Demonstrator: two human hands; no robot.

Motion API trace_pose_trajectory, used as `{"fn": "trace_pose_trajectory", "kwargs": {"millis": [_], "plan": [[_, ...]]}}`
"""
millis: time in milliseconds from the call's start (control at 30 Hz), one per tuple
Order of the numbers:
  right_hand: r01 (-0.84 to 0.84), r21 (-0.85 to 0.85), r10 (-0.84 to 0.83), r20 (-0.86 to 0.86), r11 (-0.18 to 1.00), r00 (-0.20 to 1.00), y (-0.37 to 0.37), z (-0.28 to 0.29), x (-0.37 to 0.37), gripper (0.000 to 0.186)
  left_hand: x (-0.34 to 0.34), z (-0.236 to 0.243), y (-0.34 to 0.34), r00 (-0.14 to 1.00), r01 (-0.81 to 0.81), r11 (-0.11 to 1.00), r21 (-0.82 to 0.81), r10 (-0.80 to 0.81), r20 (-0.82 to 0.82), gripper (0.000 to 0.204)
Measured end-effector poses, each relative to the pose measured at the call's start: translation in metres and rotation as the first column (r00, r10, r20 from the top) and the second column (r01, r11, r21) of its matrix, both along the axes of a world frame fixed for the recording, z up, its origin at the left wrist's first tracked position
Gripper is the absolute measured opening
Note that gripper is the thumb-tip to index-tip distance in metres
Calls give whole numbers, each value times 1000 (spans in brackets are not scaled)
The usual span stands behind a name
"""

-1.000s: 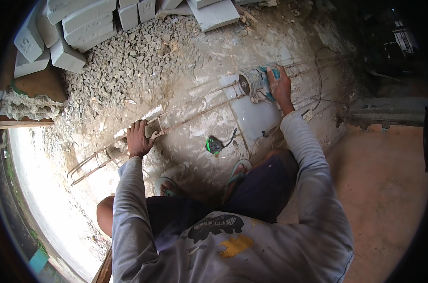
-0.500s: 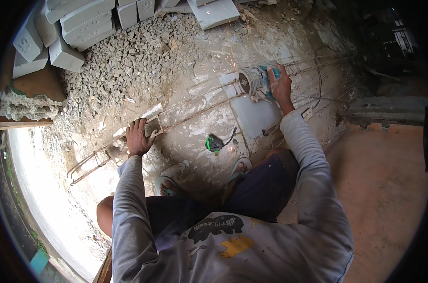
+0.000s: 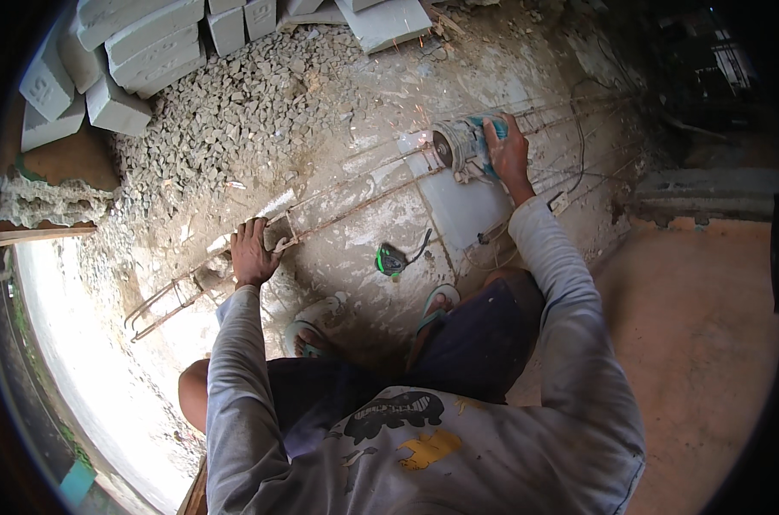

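A long rusty rebar cage [image 3: 338,206] lies across the dusty concrete floor. My left hand [image 3: 252,253] grips it near its left part, pressing it down. My right hand [image 3: 505,150] holds a teal angle grinder [image 3: 462,146] whose disc touches a bar of the cage, with a bright spot and sparks flying up to the back. I squat over the cage with both feet in sandals [image 3: 312,330] on the floor.
A green tape measure [image 3: 392,259] lies on the floor between my hands. A white tile [image 3: 471,210] lies under the grinder. Grey blocks [image 3: 106,64] are stacked at the back left beside a gravel pile [image 3: 235,103]. Loose wires [image 3: 587,163] trail to the right.
Sparks now fly from the grinder disc at the bar. Both hands stay where they were.
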State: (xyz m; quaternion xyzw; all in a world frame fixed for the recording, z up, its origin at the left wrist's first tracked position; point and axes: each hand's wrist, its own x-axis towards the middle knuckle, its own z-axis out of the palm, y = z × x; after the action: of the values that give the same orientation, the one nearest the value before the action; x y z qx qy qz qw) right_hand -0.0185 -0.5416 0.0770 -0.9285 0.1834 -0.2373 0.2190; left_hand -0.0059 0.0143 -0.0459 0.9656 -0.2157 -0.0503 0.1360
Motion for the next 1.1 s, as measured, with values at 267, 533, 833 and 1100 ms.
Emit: {"fn": "trace_pose_trajectory", "kwargs": {"millis": [267, 533, 833, 1100], "plan": [[-9, 16, 9, 1, 1000, 1000, 5, 1, 2, 39, 0, 1, 1, 1000, -4, 1000, -18, 4, -1, 63], [6, 38, -6, -10, 999, 1000, 11, 6, 1, 36, -1, 0, 1, 1000, -6, 1000, -5, 6, 17, 61], [11, 36, -11, -16, 999, 1000, 13, 5, 4, 36, -1, -1, 3, 1000, -11, 999, 34, 12, -26, 60], [-26, 117, 22, 37, 993, 999, 9, -3, 11, 38, 4, 2, 2, 994, -27, 996, 87, 36, -104, 67]]}}
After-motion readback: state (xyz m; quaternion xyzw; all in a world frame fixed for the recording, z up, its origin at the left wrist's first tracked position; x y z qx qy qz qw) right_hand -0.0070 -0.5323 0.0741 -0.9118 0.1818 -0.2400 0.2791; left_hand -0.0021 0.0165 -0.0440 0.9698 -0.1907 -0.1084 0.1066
